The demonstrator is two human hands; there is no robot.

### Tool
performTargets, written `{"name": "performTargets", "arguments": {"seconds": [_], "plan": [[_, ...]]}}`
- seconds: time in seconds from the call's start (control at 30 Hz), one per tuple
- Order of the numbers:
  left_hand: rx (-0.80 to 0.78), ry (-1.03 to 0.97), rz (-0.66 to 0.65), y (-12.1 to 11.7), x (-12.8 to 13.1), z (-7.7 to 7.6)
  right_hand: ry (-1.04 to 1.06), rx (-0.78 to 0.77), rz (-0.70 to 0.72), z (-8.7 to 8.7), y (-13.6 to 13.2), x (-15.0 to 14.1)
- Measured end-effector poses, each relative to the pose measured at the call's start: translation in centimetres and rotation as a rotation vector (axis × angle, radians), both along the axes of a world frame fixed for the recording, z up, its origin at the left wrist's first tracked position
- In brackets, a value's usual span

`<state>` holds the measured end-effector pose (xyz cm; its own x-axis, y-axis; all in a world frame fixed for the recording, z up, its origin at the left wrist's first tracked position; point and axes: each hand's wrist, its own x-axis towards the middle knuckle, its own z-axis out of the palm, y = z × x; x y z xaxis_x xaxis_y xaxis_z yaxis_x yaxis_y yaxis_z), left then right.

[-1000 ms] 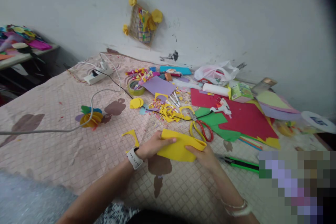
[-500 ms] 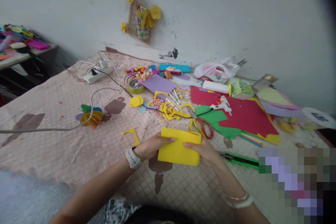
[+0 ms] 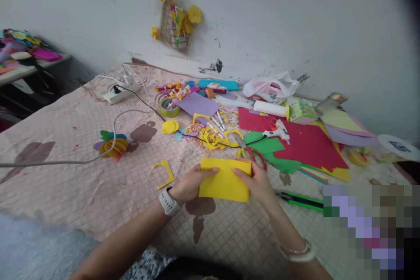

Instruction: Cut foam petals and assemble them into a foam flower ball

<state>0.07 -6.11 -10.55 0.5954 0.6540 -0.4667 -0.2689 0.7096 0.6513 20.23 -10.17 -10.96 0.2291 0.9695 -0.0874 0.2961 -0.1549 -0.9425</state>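
Item: one folded yellow foam sheet (image 3: 225,180), no cuts showing yet, clamped between the grips of my left hand (image 3: 189,185) and right hand (image 3: 255,185), over a pink quilted cover (image 3: 88,192). Left of the sheet: one curved yellow offcut (image 3: 163,173). Beyond it: red-handled scissors (image 3: 255,156), lying loose.

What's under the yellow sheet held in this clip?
Pink quilted cover shows around the yellow sheet, with a brown stain just below it. The patch directly beneath, between the left hand and right hand, is hidden.
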Motion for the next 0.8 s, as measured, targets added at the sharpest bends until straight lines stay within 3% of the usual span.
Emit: {"name": "performTargets", "arguments": {"seconds": [0.1, 0.23, 0.33, 0.67, 0.73, 0.8], "plan": [[0.001, -0.008, 0.009, -0.7, 0.5, -0.3, -0.199, 0.157, 0.052, 1.9, 0.3, -0.7], [0.014, -0.013, -0.007, -1.9, 1.0, -0.9, -0.703, 0.293, 0.422, 3.6, 0.1, -3.2], [0.018, -0.023, -0.021, -2.4, 1.2, -1.2, -0.872, 0.279, 0.559, 3.7, -0.1, -4.9], [0.016, -0.018, -0.023, -2.2, 1.2, -1.1, -0.841, 0.287, 0.595, 3.6, 0.0, -5.3], [0.028, -0.009, -0.015, -2.0, 0.9, -0.8, -0.789, 0.320, 0.499, 3.5, 0.1, -4.5], [0.042, -0.001, 0.000, -1.8, 0.3, -0.3, -0.675, 0.335, 0.274, 3.2, 0.0, -3.3]]}}
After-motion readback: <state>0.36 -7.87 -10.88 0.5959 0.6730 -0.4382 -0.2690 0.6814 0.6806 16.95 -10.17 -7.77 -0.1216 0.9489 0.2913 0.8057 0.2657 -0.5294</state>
